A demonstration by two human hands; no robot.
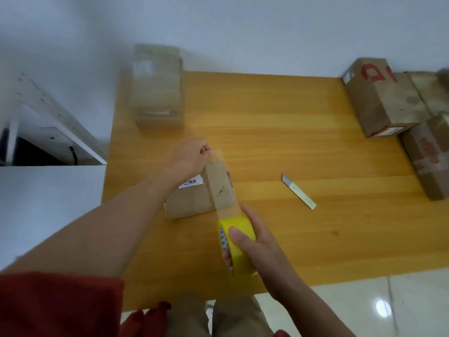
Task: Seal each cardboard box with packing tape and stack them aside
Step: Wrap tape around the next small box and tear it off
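A small flat cardboard box [194, 198] with a white label lies on the wooden table [291, 147] in front of me. A strip of clear tape [222, 183] runs over its right part, from its far edge to the roll. My left hand [188, 160] pinches the free tape end at the box's far edge. My right hand [252, 242] grips the yellow tape roll [239, 242], held just off the box's near right corner.
A stack of taped boxes [158, 88] stands at the table's far left corner. Several brown boxes [386, 98] sit at the far right, one [430, 156] nearer. A bare cutter blade [298, 191] lies on the table right of the box. A white shelf [48, 122] is at left.
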